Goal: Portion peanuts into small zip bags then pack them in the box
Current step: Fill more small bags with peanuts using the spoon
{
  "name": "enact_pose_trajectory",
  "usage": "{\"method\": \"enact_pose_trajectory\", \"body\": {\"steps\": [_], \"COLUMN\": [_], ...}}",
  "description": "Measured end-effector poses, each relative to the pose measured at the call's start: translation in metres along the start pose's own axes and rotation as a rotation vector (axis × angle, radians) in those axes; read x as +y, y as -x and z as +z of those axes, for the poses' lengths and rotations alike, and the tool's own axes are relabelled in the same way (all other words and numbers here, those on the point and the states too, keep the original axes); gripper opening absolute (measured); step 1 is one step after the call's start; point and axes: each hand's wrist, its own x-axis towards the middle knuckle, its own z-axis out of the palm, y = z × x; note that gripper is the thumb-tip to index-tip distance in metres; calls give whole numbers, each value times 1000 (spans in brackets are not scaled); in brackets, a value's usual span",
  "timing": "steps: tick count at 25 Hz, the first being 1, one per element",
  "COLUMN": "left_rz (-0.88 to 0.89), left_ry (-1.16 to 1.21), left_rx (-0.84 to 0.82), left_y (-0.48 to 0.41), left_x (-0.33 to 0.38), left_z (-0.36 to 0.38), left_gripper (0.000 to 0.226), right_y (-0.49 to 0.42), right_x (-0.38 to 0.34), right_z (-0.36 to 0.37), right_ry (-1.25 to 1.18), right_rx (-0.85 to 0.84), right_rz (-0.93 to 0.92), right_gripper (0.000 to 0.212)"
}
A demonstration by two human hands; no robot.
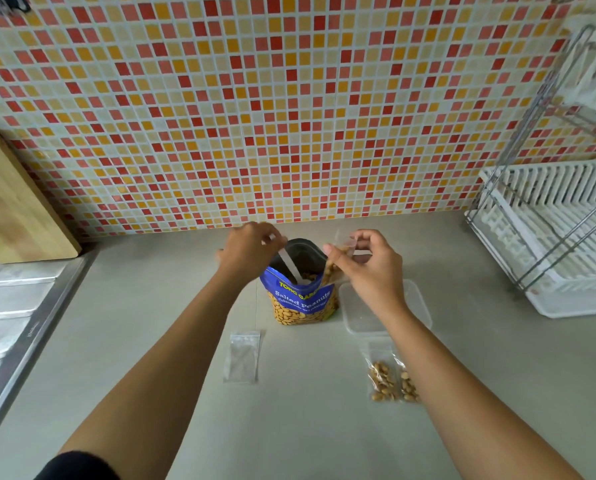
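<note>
A blue bag of salted peanuts (303, 299) stands open on the grey counter. My left hand (251, 249) holds a clear plastic spoon (291, 268) whose bowl dips into the bag's mouth. My right hand (372, 268) pinches a small zip bag (338, 261) with peanuts in it, held just right of the bag's opening. A clear plastic box (362, 317) sits right of the peanut bag, partly under my right wrist. Two filled zip bags (390, 379) lie in front of the box. An empty zip bag (242, 356) lies flat in front of the peanut bag.
A white dish rack (559, 244) with a metal frame stands at the right. A wooden cutting board (12, 209) leans on the tiled wall at the left, above a steel sink drainboard (9, 306).
</note>
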Motion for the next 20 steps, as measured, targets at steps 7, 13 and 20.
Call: {"method": "enact_pose_trajectory", "body": {"steps": [7,13,20], "left_rz": [125,211,92], "left_ry": [154,406,690], "left_rx": [175,-150,-207], "left_y": [20,51,68], "left_x": [11,42,41], "left_z": [-1,14,33], "left_gripper": [27,37,12], "right_y": [-3,-11,-8], "right_x": [-9,-25,-10], "right_z": [-5,-10,-44], "right_ry": [-34,-121,-358], "right_rx": [5,-27,-270], "right_rz": [21,99,160], "right_gripper": [50,48,3]}}
